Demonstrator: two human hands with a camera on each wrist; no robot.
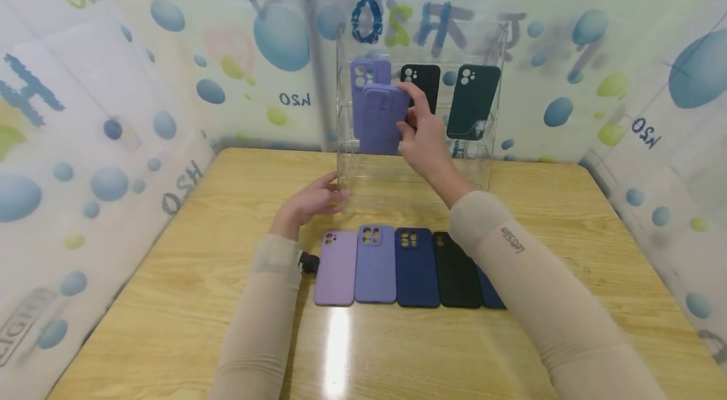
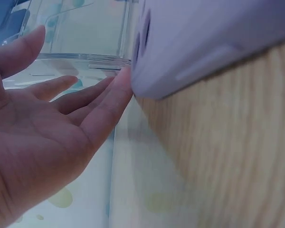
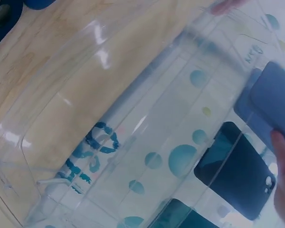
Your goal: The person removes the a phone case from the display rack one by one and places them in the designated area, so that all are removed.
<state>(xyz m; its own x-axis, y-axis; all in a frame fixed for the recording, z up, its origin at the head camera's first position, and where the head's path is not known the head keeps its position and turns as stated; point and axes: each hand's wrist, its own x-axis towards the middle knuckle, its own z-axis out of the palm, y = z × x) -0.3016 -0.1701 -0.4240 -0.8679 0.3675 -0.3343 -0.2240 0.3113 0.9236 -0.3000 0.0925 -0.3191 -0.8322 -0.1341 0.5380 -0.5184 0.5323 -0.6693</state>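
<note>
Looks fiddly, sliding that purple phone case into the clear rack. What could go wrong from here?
The right hand holds the purple case only by its edge, so the grip might slip and drop it. It could knock the purple case already on the rack. The clear rack looks light; the left hand only touches its corner, so it might shift.

- Light wooden table [image 1: 170, 299], glossy top with a bit of glare near the front edge.
- Clear acrylic display rack [image 1: 488, 103] stands at the back of it, open side facing the camera.
- In front of the rack there's a row of phone cases lying flat, side by side: lilac case [image 1: 335, 269], purple case [image 1: 375, 265], navy case [image 1: 416, 269], black case [image 1: 456, 272], and a blue case [image 1: 490, 291] mostly hidden under a sleeve.
</note>
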